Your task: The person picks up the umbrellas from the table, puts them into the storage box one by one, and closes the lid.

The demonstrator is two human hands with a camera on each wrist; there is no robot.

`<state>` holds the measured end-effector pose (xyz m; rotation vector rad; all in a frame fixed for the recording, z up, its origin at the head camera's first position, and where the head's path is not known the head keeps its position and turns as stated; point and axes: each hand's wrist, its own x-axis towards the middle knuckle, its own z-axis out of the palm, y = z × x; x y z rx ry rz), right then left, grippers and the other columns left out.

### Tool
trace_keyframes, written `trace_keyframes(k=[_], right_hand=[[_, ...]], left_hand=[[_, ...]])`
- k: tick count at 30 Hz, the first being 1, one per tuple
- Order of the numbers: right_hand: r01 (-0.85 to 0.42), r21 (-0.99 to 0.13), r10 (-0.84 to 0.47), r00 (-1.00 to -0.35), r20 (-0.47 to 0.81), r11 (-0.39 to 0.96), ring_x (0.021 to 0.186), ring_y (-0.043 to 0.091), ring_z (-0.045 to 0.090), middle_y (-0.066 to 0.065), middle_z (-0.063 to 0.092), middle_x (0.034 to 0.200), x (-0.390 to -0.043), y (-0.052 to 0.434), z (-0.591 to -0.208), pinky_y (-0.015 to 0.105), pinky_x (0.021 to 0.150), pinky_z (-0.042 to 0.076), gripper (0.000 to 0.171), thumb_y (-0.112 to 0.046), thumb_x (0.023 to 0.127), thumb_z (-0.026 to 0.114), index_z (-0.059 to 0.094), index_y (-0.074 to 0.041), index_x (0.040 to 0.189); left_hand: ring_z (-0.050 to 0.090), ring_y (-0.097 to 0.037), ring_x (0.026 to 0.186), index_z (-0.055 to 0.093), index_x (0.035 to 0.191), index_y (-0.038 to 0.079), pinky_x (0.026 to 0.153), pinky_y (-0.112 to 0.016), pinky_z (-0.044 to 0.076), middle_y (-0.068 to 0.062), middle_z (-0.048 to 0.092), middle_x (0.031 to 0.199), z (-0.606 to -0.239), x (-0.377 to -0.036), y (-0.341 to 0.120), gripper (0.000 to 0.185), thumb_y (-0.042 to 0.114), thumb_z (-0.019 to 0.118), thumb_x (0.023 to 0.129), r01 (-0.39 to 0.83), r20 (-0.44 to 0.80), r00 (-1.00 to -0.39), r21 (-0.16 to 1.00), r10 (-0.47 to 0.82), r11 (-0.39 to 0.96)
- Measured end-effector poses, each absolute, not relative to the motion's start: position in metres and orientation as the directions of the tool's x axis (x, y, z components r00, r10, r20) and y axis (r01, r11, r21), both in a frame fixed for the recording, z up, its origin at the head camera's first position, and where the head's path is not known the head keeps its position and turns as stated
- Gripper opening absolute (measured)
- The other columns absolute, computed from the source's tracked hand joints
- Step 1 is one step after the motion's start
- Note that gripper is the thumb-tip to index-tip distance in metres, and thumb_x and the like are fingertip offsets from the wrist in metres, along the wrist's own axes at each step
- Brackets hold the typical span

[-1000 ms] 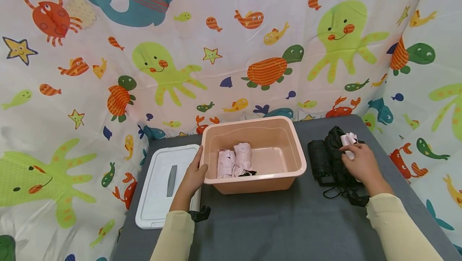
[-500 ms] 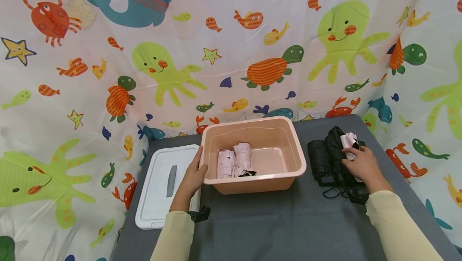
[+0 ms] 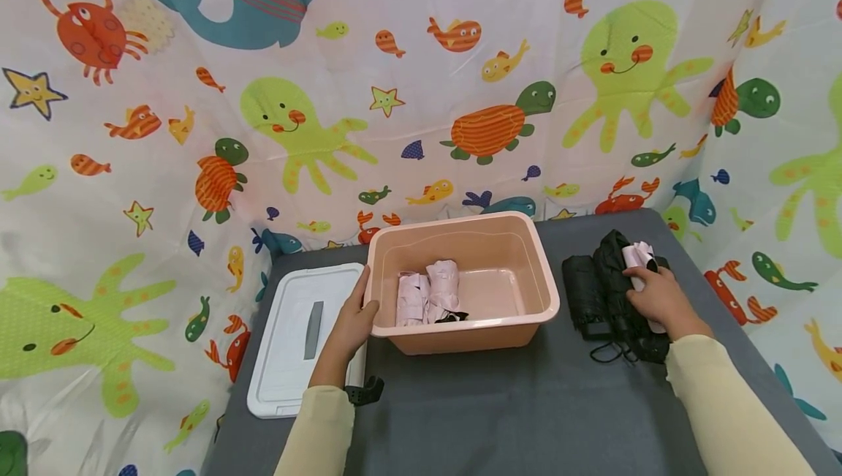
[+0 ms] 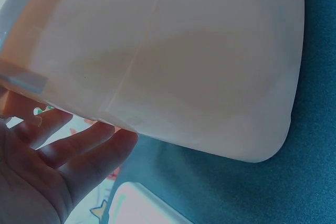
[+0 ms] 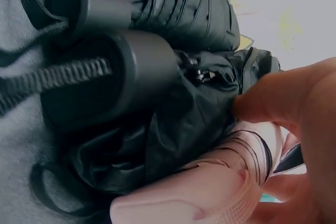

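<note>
Two pale pink folded umbrellas [image 3: 427, 292] already lay side by side inside the pink plastic tub [image 3: 541, 282], in its left half, while the rest of the tub floor was bare. Judging by that, the packing looked partly done: a third pale pink folded umbrella [image 3: 636, 262] and two black folded umbrellas [image 3: 601, 293] remained outside, on the dark grey tabletop [image 3: 493, 417] to the right of the tub. The white flat lid with a grey handle [image 3: 299, 335] lay off the tub, to its left.

The right hand [image 3: 661, 299] had its fingers curled round the third pink umbrella, which rested against the right side of the black pair; the right wrist view showed the thumb [image 5: 283, 98] pressed beside the black fabric. That umbrella's long axis ran near to far, tilted slightly left at the far end, its far tip clear of the fingers and its near end hidden under the palm. The left hand [image 3: 350, 322] gripped the tub's near left corner, thumb over the rim and fingers [image 4: 89, 148] laid along the outer wall.
</note>
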<state>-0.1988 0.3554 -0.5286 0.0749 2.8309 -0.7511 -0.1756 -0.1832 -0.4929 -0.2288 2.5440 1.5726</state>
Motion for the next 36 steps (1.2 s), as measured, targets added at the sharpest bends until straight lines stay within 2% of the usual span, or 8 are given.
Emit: trace_keyframes(k=[4,6,8,11,13,15,24,36], right_hand=[[0.052,-0.473,-0.053,-0.977,-0.205,0.880,0.117,0.064,0.032,0.050,0.029,0.134,-0.205,0.362,-0.527,0.075,0.088,0.037,0.049,-0.020,0.089,0.055,0.048,0.001,0.133],[0.026,-0.471,-0.077,-0.977,-0.199,0.882,0.115,0.062,0.034,0.048,0.035,0.131,-0.207,0.367,-0.527,0.074,0.087,0.037,0.049,-0.021,0.089,0.057,0.050,0.000,0.132],[0.017,-0.480,-0.089,-0.976,-0.198,0.877,0.108,0.057,0.042,0.045,0.041,0.126,-0.207,0.371,-0.528,0.068,0.081,0.044,0.049,-0.021,0.089,0.060,0.051,-0.001,0.132],[0.047,-0.521,-0.087,-0.970,-0.229,0.852,0.093,0.048,0.051,0.043,0.043,0.123,-0.206,0.377,-0.529,0.052,0.067,0.051,0.049,-0.020,0.090,0.059,0.049,-0.002,0.135],[0.073,-0.546,-0.076,-0.967,-0.244,0.834,0.087,0.043,0.054,0.042,0.044,0.121,-0.204,0.380,-0.530,0.042,0.061,0.052,0.049,-0.018,0.090,0.057,0.048,-0.002,0.136],[0.089,-0.562,-0.063,-0.967,-0.245,0.822,0.083,0.041,0.055,0.042,0.045,0.119,-0.202,0.382,-0.530,0.037,0.057,0.051,0.049,-0.018,0.091,0.055,0.047,-0.001,0.136],[0.154,-0.620,0.031,-0.978,-0.205,0.769,0.088,0.044,0.055,0.040,0.044,0.122,-0.187,0.381,-0.531,0.038,0.058,0.054,0.053,-0.025,0.092,0.057,0.045,-0.002,0.138],[0.145,-0.610,0.091,-0.989,-0.120,0.779,0.083,0.040,0.055,0.038,0.046,0.121,-0.179,0.374,-0.527,0.034,0.053,0.051,0.050,-0.025,0.093,0.054,0.047,-0.006,0.138]], left_hand=[[0.057,-0.036,0.121,0.015,0.150,0.052,0.090,-0.049,0.054,-0.004,0.030,0.159,-0.491,-0.176,-0.183,0.073,0.020,0.048,0.093,-0.200,-0.198,-0.979,0.878,-0.051,0.434],[0.056,-0.036,0.122,0.015,0.150,0.052,0.091,-0.049,0.053,-0.004,0.029,0.159,-0.491,-0.176,-0.183,0.073,0.020,0.048,0.093,-0.204,-0.201,-0.978,0.876,-0.054,0.437],[0.056,-0.035,0.122,0.015,0.150,0.052,0.091,-0.049,0.053,-0.004,0.029,0.159,-0.491,-0.176,-0.183,0.073,0.020,0.048,0.093,-0.206,-0.202,-0.978,0.875,-0.057,0.438],[0.056,-0.033,0.122,0.015,0.150,0.051,0.091,-0.047,0.054,-0.003,0.029,0.159,-0.492,-0.176,-0.184,0.072,0.020,0.048,0.093,-0.205,-0.200,-0.978,0.875,-0.058,0.439],[0.057,-0.033,0.122,0.016,0.150,0.051,0.090,-0.047,0.054,-0.003,0.029,0.159,-0.494,-0.176,-0.185,0.072,0.020,0.048,0.094,-0.199,-0.196,-0.979,0.878,-0.054,0.435],[0.057,-0.033,0.121,0.016,0.150,0.050,0.090,-0.046,0.054,-0.003,0.029,0.159,-0.494,-0.175,-0.186,0.072,0.020,0.048,0.094,-0.193,-0.190,-0.980,0.881,-0.050,0.432],[0.056,-0.033,0.123,0.016,0.150,0.050,0.091,-0.048,0.054,-0.002,0.029,0.159,-0.494,-0.174,-0.186,0.072,0.020,0.048,0.093,-0.187,-0.187,-0.981,0.887,-0.043,0.423],[0.055,-0.033,0.122,0.017,0.151,0.049,0.092,-0.048,0.053,-0.003,0.029,0.159,-0.495,-0.175,-0.188,0.072,0.020,0.049,0.093,-0.192,-0.194,-0.980,0.886,-0.038,0.422]])
